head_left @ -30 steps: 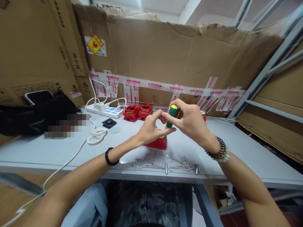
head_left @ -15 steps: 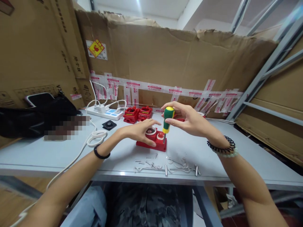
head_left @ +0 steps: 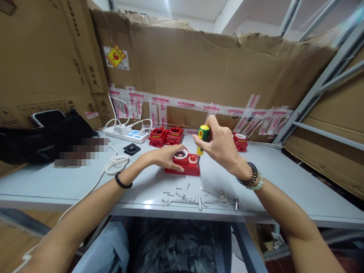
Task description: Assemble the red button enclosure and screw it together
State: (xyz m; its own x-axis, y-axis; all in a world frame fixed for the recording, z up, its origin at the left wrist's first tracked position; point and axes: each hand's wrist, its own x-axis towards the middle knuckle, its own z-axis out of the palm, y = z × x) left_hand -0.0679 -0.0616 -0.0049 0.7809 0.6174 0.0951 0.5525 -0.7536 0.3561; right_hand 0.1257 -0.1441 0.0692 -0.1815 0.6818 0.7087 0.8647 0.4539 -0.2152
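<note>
A green and yellow screwdriver (head_left: pixel 201 138) is held upright in the closed grip of the right hand (head_left: pixel 220 146), its tip set down at the right end of a red switch housing (head_left: pixel 183 165) at the desk (head_left: pixel 284 185) centre. The housing is steadied from nine o'clock under the flat, spread fingers of the left hand (head_left: pixel 165 156). Loose screws (head_left: pixel 178 193) lie at six o'clock of it.

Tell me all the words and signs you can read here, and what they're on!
Yellow diamond sticker on the cardboard wall: a red picture, small print too blurred to read.
Red print on the tape strips: too small to read.
Dark print on the left cardboard box: too blurred to read.
</note>
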